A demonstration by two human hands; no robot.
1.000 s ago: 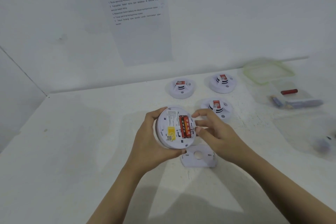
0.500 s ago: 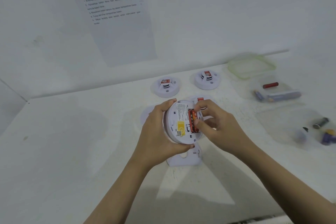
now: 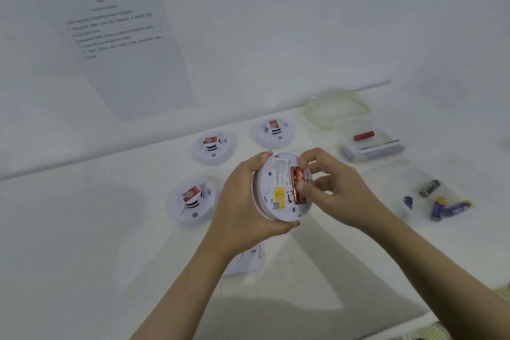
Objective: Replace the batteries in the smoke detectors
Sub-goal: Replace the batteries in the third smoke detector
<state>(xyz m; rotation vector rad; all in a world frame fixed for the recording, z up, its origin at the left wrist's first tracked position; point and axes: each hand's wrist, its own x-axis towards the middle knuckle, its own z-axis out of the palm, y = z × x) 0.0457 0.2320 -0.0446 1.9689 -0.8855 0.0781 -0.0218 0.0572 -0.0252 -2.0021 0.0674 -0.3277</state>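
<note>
Unit in work: round white plastic smoke detector (image 3: 276,188), held clear above the white tabletop (image 3: 82,229), tilted, with its back face toward the camera. Left hand (image 3: 242,201) grasps it by the rim, digits curled over the upper and lower edges. Open compartment in the back holds a pair of red cylindrical batteries (image 3: 297,186), seated side by side. Right hand (image 3: 336,190) pinches these batteries, one fingertip at their upper end and another against their lower part. Three further round white detectors (image 3: 191,201) (image 3: 214,148) (image 3: 273,134) sit on the table to the left of and behind the held unit. White cover plate (image 3: 248,259) lies flat beneath the left wrist, partly hidden. To the right, well apart from the hands: clear green-rimmed lid (image 3: 336,110), loose red battery (image 3: 363,136), dark battery (image 3: 429,188), blue batteries (image 3: 452,208). Printed paper sheet (image 3: 124,44) hangs on the wall, its text illegible.
</note>
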